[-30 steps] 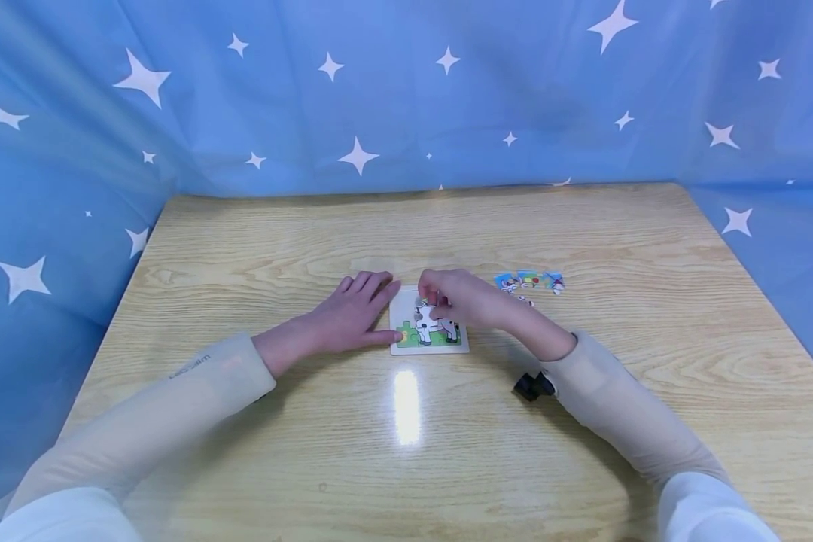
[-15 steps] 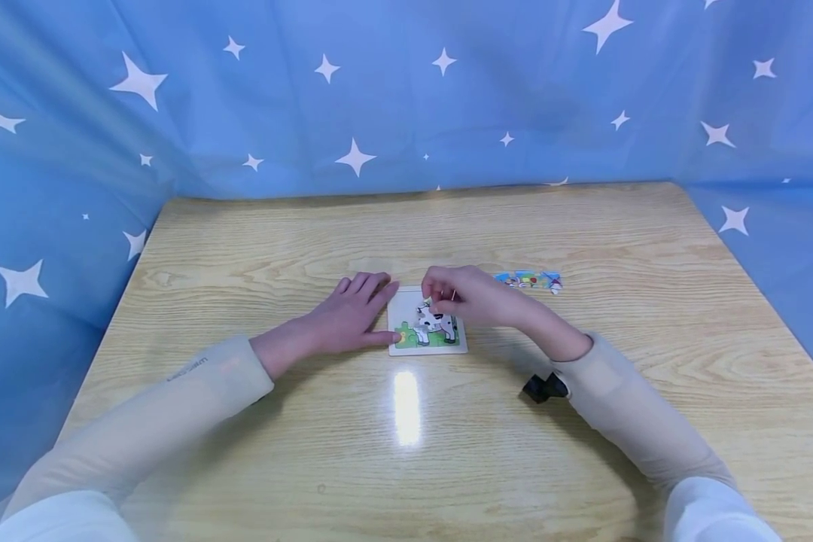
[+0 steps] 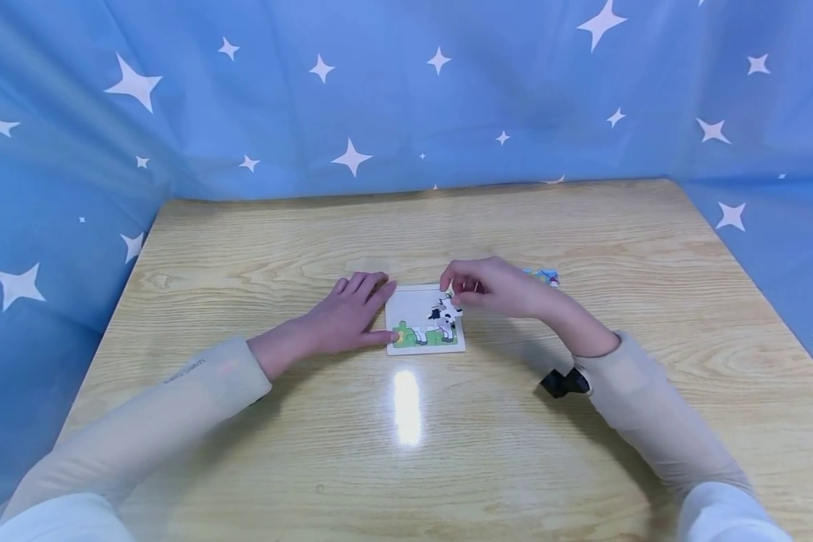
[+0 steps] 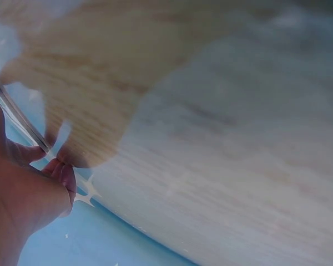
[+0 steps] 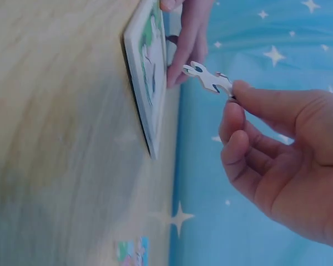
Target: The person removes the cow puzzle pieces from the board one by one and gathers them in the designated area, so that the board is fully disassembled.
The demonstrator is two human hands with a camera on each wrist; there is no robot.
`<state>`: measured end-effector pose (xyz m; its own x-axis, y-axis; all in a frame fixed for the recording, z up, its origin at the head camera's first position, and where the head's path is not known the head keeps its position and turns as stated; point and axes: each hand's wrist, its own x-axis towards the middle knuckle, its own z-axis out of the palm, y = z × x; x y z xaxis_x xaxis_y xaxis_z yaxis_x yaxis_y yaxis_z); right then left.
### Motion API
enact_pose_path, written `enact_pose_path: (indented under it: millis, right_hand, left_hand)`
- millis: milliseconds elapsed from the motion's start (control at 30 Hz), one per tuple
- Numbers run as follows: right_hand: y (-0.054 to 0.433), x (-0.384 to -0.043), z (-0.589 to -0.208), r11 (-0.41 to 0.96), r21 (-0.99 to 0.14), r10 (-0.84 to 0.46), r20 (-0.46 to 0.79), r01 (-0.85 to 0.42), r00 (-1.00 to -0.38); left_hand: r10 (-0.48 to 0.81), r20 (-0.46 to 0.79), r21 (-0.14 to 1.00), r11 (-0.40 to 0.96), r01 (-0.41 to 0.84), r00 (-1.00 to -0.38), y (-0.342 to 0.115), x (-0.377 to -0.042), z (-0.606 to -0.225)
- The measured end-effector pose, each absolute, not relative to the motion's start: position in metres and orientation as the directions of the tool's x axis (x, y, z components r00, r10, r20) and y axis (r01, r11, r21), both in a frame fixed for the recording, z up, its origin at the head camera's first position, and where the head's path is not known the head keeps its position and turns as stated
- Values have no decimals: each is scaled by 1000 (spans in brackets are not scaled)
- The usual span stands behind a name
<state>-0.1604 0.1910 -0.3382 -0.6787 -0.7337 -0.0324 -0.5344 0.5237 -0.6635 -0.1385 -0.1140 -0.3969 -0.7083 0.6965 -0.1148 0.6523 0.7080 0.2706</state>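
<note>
A small puzzle board [image 3: 403,302] with a pale frame lies mid-table. Green pieces and part of a cow fill its lower row, while the upper part is bare. My left hand [image 3: 339,322] rests at the board's left side, fingers spread, thumb and index finger touching its edge. Between thumb and fingertips, my right hand [image 3: 501,288] pinches a white-and-black puzzle piece [image 5: 208,79]. That piece is held above the board's right side, apart from it in the right wrist view. The left wrist view catches my left hand [image 4: 33,183] against the board's edge [image 4: 19,117].
Loose colourful puzzle pieces [image 3: 543,276] lie on the wooden table [image 3: 278,248] beyond my right hand, partly hidden by it. A black camera [image 3: 564,382] hangs under the right sleeve. A blue star-patterned curtain [image 3: 406,98] surrounds the back and sides.
My right hand has lifted the cow piece and moved right with it across the board, covering more of the loose pieces. The left hand has stayed at the board's edge.
</note>
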Motion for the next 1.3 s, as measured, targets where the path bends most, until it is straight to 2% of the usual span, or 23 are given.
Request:
enact_pose_path:
  millis: [200,567,767,1300]
  right_hand:
    - [203,-164,-333,543,-648,-730,-50,-534,-682]
    - [229,-168,-334,576,-693,-681,-115,-433,-723]
    - [245,-168,-333,583,-688,-663,-95,-433,-742]
    - [280,-172,-339,644,-693,-594,-186,-324,-783]
  left_hand:
    - [699,-116,266,707,656,-706,-114,-138,-397]
    - [706,-111,265,699,664,-699,-114,-139,-399]
    - [710,-110,272,695,666,-696,-114,-139,-398]
    - [710,-99,273,693,667,-698,-116,-140,-398]
